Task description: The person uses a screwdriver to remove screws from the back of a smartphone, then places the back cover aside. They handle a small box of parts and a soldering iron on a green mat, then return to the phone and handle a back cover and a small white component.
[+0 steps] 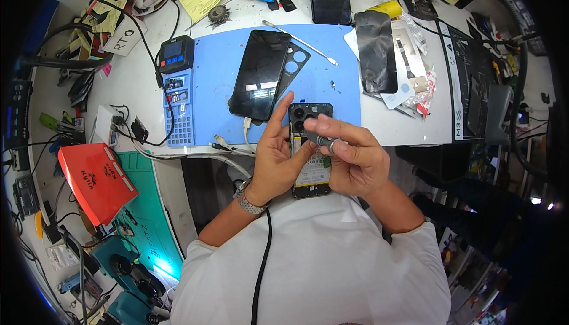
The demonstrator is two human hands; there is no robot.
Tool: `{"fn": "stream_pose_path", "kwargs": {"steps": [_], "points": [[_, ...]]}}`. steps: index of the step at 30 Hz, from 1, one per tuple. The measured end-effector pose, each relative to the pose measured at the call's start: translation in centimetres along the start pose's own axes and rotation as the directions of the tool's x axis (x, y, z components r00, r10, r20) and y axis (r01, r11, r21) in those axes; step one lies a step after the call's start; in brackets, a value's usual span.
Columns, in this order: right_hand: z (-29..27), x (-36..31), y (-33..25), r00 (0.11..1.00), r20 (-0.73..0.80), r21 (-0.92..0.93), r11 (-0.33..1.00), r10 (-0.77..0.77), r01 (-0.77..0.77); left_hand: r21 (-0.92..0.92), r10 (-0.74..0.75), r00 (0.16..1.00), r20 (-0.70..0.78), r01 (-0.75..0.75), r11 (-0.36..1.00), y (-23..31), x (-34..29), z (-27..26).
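Grey cylindrical tool (320,139) pinched in the right hand (360,160), fingers bent, forearm angled inward, opened phone (310,179) gripped beneath by the left hand (277,158), thumb laid across, index finger extended, blue mat (212,76) spread beyond.

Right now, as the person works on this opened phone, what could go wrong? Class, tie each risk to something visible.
The opened phone, between the left hand and right hand, appears to reach past the front of the table, so a slip might drop it. The grey tool in the right hand is near the camera lenses and could scratch them. Small dark bits lie loose on the blue mat; a brush of the hand might scatter them.
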State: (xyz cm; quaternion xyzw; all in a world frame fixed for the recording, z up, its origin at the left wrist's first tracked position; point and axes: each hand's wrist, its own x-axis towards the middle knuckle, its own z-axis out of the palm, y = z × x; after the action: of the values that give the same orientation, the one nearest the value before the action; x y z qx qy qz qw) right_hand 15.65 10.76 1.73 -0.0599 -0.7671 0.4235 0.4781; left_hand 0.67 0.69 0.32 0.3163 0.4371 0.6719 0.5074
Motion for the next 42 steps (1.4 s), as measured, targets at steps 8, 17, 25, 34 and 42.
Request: {"fn": "stream_pose_path", "kwargs": {"steps": [8, 17, 25, 34, 42], "points": [[0.9, 1.2, -0.9, 0.998, -0.055, -0.163, 0.987, -0.011, 0.002, -0.008, -0.076, 0.996, -0.048, 0.076, 0.997, 0.3, 0.0, 0.0], [1.9, 1.1, -0.8, 0.994, -0.101, -0.203, 0.979, -0.045, 0.024, 0.011, -0.073, 0.997, -0.024, 0.073, 0.997, -0.1, -0.1, -0.2], [0.9, 1.2, -1.1, 1.000, 0.000, -0.265, 0.964, -0.017, 0.016, 0.005, -0.031, 0.998, -0.054, 0.031, 1.000, 0.0, -0.1, 0.0], [1.0, 1.1, -0.3, 0.998, -0.033, -0.202, 0.979, -0.045, 0.037, -0.033, -0.063, 0.997, -0.042, 0.062, 0.998, 0.2, -0.1, 0.1], [1.0, 2.0, -1.1, 1.000, -0.016, -0.374, 0.927, 0.009, -0.015, -0.019, -0.048, 0.998, -0.028, 0.048, 0.999, 0.1, -0.1, -0.1]]}}
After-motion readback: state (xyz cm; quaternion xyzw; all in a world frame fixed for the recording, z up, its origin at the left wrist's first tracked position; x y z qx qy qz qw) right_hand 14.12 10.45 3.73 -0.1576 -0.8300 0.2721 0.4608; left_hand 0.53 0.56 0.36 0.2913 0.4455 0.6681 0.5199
